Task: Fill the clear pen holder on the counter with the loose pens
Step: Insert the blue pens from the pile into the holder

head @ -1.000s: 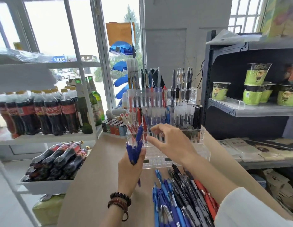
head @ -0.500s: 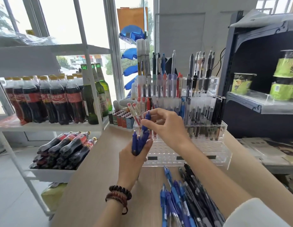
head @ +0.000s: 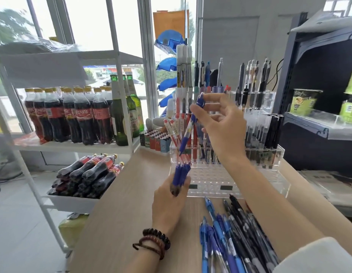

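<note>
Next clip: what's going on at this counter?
A person is stocking a clear tiered pen holder on a wooden counter. The left hand grips a bundle of blue pens upright. The right hand pinches a single blue pen, tilted tip-down over the holder's left side. The back tiers hold pens, while the front ones look empty. A pile of loose pens lies nearer the person.

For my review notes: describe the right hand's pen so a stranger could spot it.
Find the clear pen holder on the counter. Before its left end, the right hand pinches one blue pen, tilted, tip down. Unlike the bundle in the left hand below, it is alone.
</note>
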